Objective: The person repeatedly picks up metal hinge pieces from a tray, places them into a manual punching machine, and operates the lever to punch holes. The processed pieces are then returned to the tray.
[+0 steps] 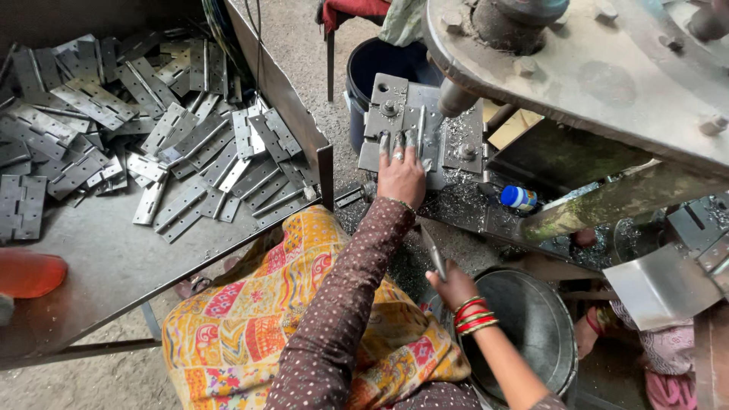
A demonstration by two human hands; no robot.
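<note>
My left hand (401,176), in a dotted brown sleeve, lies flat on the grey steel fixture (395,102) of a press, fingers pressing on a narrow metal hinge piece (420,129) on it. The press ram (456,97) stands just right of my fingers. My right hand (454,287), with red and green bangles at the wrist, grips a thin metal hinge strip (434,254) that points up and away, above the rim of a round metal basin (531,319).
A low steel table (99,258) on the left carries a heap of several grey hinges (190,144). A dark bucket (372,61) stands behind the fixture. Metal shavings and a small blue-capped bottle (519,197) lie on the press bed. Another person's limb (588,334) shows at right.
</note>
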